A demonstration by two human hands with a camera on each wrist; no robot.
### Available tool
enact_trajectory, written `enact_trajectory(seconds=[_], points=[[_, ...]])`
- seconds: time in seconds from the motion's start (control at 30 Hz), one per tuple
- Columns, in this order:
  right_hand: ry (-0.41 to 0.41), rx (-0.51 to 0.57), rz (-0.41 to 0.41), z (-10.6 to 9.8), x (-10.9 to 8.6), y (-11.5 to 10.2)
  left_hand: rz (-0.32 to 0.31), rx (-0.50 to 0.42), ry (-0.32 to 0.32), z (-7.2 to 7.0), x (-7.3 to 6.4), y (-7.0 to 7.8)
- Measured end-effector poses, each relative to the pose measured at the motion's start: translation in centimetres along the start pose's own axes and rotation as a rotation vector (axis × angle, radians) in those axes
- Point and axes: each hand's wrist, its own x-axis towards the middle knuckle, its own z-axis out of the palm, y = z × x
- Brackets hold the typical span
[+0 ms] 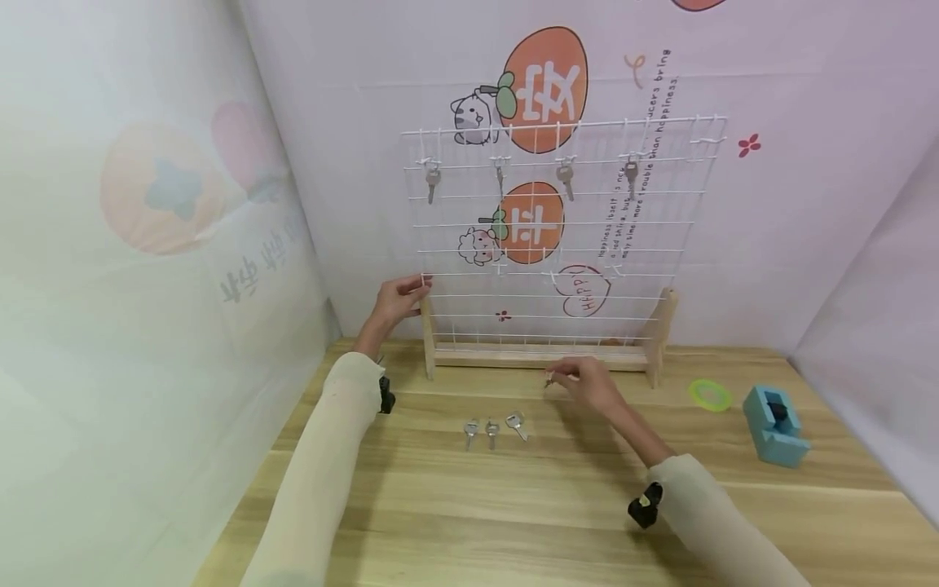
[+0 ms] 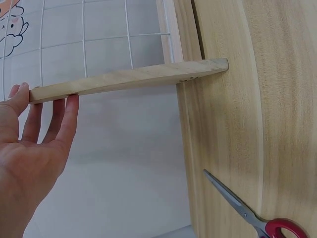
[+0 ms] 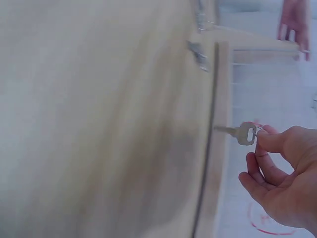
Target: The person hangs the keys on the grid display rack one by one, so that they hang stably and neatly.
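My left hand (image 1: 399, 300) grips the upper end of the left wooden upright (image 2: 129, 79) of a white wire grid rack (image 1: 550, 297), thumb on one side and fingers on the other. Low in front of the rack, my right hand (image 1: 587, 381) pinches a silver key (image 3: 245, 134) by the small ring at its head; the blade points away from the fingers. Three more keys (image 1: 492, 432) lie in a row on the wooden table, left of this hand. Several keys (image 1: 433, 175) hang from hooks along the upper part of the grid.
On the right of the table (image 1: 455, 522) stand a light blue tape dispenser (image 1: 778, 440) and a yellow-green ring (image 1: 710, 395). Red-handled scissors (image 2: 237, 203) lie beside the rack's left end. Printed white cloth (image 1: 352, 204) hangs behind the rack; bare hooks (image 1: 550, 277) sit lower on the grid.
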Motion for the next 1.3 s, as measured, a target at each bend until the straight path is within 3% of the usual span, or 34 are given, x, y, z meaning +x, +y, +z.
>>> enact_trajectory(seconds=[0.17,0.4,0.7,0.9,1.1,1.3], points=[[0.107,-0.021,-0.032,-2.8,1.3,-0.6,-0.012,0.01,0.005,-0.2,-0.2,0.2],[0.163,0.152,0.068,-8.3,2.8,-2.8,-0.01,-0.023,-0.016,-0.1,-0.5,0.2],[0.396,0.102,0.134,-14.9,4.5,-5.6,-0.003,-0.03,-0.03,0.0,-0.2,0.2],[0.54,0.092,0.076,-18.2,6.0,-6.5,0.001,-0.02,-0.021,0.0,-0.5,0.4],[0.604,0.101,0.073,-21.5,7.2,-7.4,0.0,-0.021,-0.023,0.0,-0.4,0.4],[0.661,0.143,0.13,-24.9,8.3,-8.2,-0.001,-0.028,-0.02,0.0,-0.4,0.3]])
